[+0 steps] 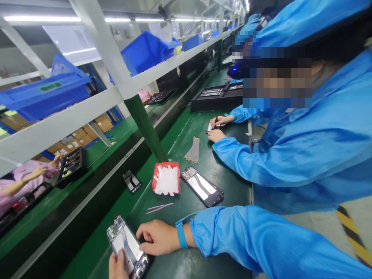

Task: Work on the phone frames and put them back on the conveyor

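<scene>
An opened phone body (128,248) with bare circuit parts lies tilted at the bottom of the head view. My left hand (119,265) grips it at the lower left edge, its thumb or fingers over the white inner face. From the right, my right hand (158,237) reaches to the phone's right edge, its fingers curled and the fingertips by the white surface; whether they pinch anything is hidden. Pink tweezers (159,208) rest on the green bench beyond it. Near them stands a red tray (179,182) full of white strips.
Opened phones (202,186) lie stacked right of the tray, and another phone (131,181) is on its left. Thin cables (193,150) sit farther back. A green post (145,128) rises behind the tray. A co-worker in blue (290,147) works at the right.
</scene>
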The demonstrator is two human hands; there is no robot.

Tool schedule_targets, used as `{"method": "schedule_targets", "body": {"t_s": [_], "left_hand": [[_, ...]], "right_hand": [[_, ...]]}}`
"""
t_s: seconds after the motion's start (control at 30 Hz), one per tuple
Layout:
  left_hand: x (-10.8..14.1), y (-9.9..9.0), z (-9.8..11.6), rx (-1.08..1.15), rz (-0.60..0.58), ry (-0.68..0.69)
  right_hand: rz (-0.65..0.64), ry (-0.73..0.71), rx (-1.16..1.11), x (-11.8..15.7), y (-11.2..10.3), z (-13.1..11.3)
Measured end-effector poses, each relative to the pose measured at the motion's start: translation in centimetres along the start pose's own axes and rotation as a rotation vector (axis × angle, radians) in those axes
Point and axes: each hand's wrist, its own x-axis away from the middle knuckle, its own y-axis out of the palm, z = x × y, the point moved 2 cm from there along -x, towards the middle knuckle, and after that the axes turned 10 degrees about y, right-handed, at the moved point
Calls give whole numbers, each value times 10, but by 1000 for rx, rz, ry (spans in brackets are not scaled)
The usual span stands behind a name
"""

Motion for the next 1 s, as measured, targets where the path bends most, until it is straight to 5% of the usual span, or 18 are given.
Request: {"method": "schedule_targets", "body": {"t_s": [0.1,0.3,0.4,0.7,1.0], "left_hand": [[33,10,10,29,50,138],[68,17,35,-3,-206,396],[69,17,37,-8,-225,401],[56,13,31,146,-117,329],[57,16,28,84,-176,416]], "right_hand": [[112,-20,-19,5,-4,1],[196,21,-92,16,-10,13],[214,-84,-32,22,-11,13],[-67,-329,286,29,-7,11],[45,-487,335,28,-8,7]]}}
